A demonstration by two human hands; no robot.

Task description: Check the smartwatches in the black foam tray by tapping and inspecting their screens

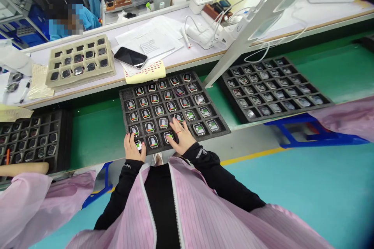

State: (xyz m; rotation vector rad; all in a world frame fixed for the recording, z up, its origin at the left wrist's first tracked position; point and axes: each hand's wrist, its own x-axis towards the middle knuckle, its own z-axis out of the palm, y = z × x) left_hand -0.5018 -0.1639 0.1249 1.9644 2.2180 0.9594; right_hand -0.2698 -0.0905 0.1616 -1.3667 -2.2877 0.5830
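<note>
A black foam tray (224,130) lies on the green belt in front of me, its pockets filled with several smartwatch bodies with lit screens. My left hand (133,148) rests on the tray's near left corner, fingers loosely curled over a lit watch (138,146) there. My right hand (180,135) lies flat on the near row, fingers spread across a lit watch (168,137) and the pockets beside it. Neither hand lifts anything.
A second black tray (274,87) of dark watches lies to the right, a third (29,140) to the left. On the shelf behind: a beige tray (80,62), a phone (130,57), papers, chargers and cables. A slanted metal post (233,52) crosses. Another person's forearm (23,168) lies left.
</note>
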